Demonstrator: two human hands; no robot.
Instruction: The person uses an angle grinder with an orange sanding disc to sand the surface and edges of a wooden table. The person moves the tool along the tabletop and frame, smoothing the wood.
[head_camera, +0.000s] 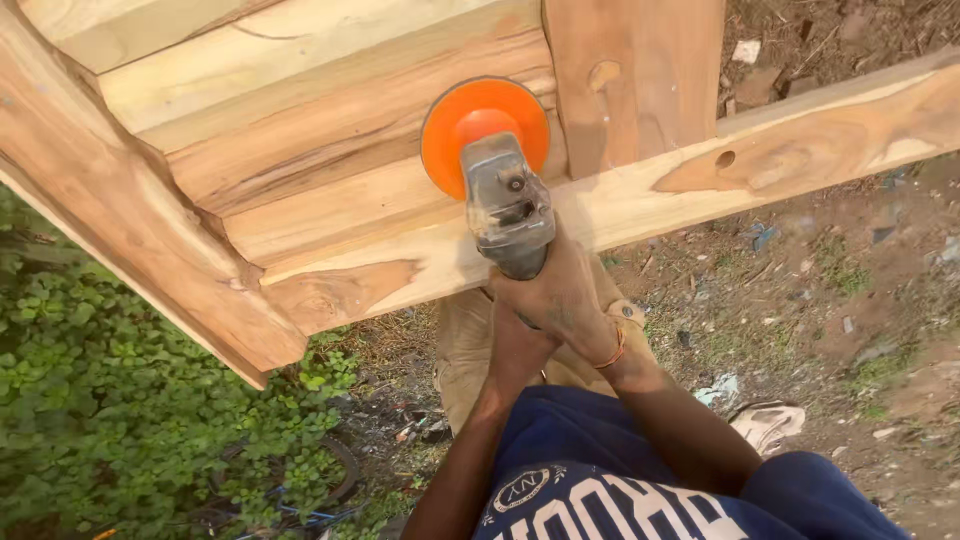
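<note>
Gripping grinder (507, 205) w/ both hands (555, 300), disc (468, 120) on wood frame (330, 170)

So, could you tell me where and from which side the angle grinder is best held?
Probably by its grey barrel body, from the rear, away from the orange sanding disc pressed on the wooden frame. The body is narrow there; the right hand and left hand already wrap it.

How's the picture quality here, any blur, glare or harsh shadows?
Head view: soft, even daylight, no glare or hard shadows; the round orange sanding disc on the grey angle grinder looks smooth, perhaps motion blur; the pale wooden frame bows near the edges, suggesting wide-angle distortion; both hands look sharp.
</note>
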